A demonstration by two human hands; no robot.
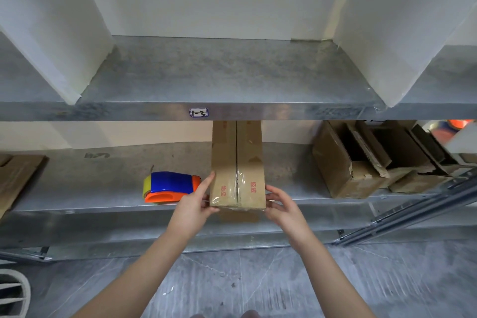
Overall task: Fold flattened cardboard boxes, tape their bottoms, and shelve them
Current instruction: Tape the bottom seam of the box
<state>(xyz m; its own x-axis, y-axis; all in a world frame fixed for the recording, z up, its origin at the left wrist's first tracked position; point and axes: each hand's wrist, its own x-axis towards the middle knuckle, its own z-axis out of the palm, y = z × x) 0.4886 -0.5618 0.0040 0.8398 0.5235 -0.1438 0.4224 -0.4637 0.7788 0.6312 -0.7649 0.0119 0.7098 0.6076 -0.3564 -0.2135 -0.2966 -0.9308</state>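
**Steel shelving, one taped box held at its near end**

Galvanised shelves fill the view, and the upper shelf (pixel 219 72) carries a handwritten label (pixel 198 112) on its front edge. Directly below that label, on the lower shelf (pixel 103 188), lies the cardboard box (pixel 237 162). It runs lengthwise into the bay with its taped centre seam facing up and its near end at the shelf's front lip.

The left hand (pixel 192 204) grips the near left corner, fingers laid along the side wall and thumb hooked round the front face. The right hand (pixel 282 205) cups the near right corner, its curled fingers touching the edge.

Below and left of the label sits a blue and orange tape dispenser (pixel 170 186), just beside the left hand. Below and right of the label lie open boxes (pixel 361 160) on their sides, and flat cardboard (pixel 15 178) lies far to the left.

Empty corrugated board like this should be light and fairly stiff, though its walls would buckle under a hard squeeze. The clear tape looks slick, so the bare side walls near the corners seem the better hold.
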